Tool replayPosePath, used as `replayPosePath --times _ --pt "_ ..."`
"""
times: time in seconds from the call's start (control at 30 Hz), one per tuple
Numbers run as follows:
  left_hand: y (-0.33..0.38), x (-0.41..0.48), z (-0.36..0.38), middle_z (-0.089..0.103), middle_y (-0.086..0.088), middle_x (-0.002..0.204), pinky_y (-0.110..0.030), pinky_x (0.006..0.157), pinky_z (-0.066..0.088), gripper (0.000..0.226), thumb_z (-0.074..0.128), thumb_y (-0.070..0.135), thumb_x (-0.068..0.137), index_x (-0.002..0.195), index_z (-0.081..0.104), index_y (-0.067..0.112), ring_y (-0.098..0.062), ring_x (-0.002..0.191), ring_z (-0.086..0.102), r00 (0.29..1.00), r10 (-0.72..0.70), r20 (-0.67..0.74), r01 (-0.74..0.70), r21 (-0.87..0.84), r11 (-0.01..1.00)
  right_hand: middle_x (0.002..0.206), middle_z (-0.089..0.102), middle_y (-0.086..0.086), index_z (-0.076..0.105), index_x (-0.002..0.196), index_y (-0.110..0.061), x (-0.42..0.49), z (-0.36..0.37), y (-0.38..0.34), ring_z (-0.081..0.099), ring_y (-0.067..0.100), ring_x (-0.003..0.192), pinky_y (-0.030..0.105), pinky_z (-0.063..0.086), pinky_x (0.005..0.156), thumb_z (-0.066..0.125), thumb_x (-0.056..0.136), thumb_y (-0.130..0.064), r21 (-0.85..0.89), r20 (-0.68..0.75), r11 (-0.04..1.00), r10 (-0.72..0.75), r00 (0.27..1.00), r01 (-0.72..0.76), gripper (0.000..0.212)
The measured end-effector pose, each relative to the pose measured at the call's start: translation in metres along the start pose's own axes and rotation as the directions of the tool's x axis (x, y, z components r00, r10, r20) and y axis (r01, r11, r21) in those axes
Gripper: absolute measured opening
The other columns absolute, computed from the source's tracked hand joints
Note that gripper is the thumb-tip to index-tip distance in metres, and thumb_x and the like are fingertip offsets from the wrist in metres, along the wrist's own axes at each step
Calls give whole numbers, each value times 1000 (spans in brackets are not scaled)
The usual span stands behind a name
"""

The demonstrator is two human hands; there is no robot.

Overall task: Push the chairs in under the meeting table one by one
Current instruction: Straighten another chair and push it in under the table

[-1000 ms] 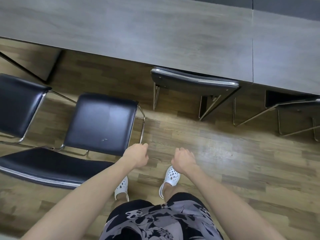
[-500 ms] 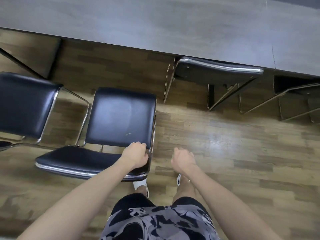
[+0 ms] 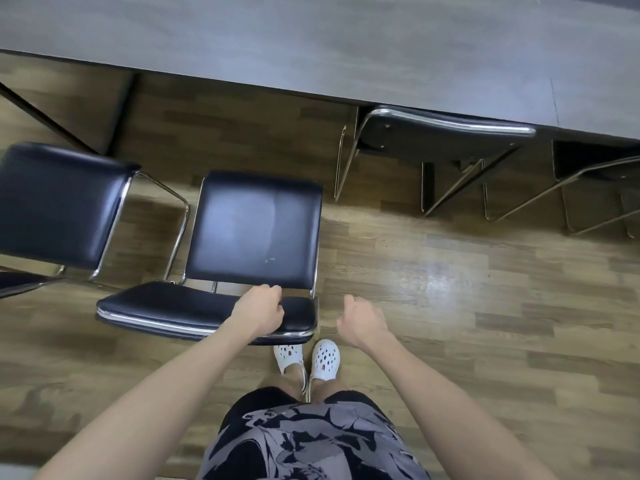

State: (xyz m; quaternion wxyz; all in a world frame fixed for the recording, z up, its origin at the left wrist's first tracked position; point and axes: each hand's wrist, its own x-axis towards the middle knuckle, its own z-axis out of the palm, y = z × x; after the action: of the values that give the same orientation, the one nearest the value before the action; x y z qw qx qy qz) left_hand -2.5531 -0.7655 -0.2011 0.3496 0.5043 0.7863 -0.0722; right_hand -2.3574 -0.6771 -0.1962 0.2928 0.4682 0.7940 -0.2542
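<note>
Chair (image 3: 256,230) backrest under left hand's (image 3: 259,311) curled fingers; right hand (image 3: 362,320) loosely curled, empty.

An office meeting room: a long grey table (image 3: 311,46), black chrome-framed chairs (image 3: 256,230), wood-plank floor (image 3: 485,289).

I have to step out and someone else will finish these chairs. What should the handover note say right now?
Left hand: on the backrest top of the middle chair, which stands clear of the meeting table.
Right hand: free, loosely curled, touching nothing.
Done: two chairs on the right, the nearer chair and the far-right chair, are tucked under.
Left: push the middle chair in, then the left chair, also pulled out.
</note>
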Motion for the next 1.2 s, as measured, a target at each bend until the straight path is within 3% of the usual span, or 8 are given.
replayPosePath --times 0.17,0.37,0.53,0.73,1.07,1.2 --pt "0 -14 13 65 -8 109 -32 81 47 22 46 21 93 104 61 11 -28 99 59 994 -87 -61 81 -90 993 129 53 15 47 125 -9 -7 10 -5 51 34 119 42 41 96 43 95 -30 -3 70 999 -36 997 36 37" --pt "-14 -21 14 66 -7 107 -33 80 48 23 43 23 93 103 60 12 -27 98 59 989 -98 -111 88 -91 992 127 55 14 49 121 -9 -12 11 -15 51 34 118 43 41 98 36 100 -34 29 -17 995 -94 995 95 35" --pt "-39 -21 8 67 -11 103 -35 78 45 26 36 25 98 96 57 11 -33 96 59 982 -117 -149 111 -52 993 128 54 12 46 130 -11 -9 9 -39 49 33 120 44 39 97 32 102 -37 79 -45 992 -97 994 100 41" --pt "-96 -25 -11 66 -9 104 -36 79 48 23 40 27 96 97 57 11 -31 96 61 988 -98 -116 97 -18 995 126 56 13 49 123 -12 0 6 -83 50 33 117 44 40 97 29 102 -40 105 -70 994 -23 997 30 41" --pt "-220 -36 -33 65 -12 111 -37 84 46 27 38 24 97 104 59 8 -30 104 58 994 -72 -84 68 -46 997 135 53 11 48 134 -12 1 35 -187 46 31 125 44 36 103 31 99 -49 34 -24 999 12 1000 -11 53" --pt "-249 -40 -37 66 -8 113 -36 87 48 27 40 24 93 106 61 12 -28 104 60 997 -30 -75 22 -108 994 143 47 9 44 141 -17 -2 48 -206 38 27 135 46 23 116 31 94 -60 57 14 997 49 999 -49 66"
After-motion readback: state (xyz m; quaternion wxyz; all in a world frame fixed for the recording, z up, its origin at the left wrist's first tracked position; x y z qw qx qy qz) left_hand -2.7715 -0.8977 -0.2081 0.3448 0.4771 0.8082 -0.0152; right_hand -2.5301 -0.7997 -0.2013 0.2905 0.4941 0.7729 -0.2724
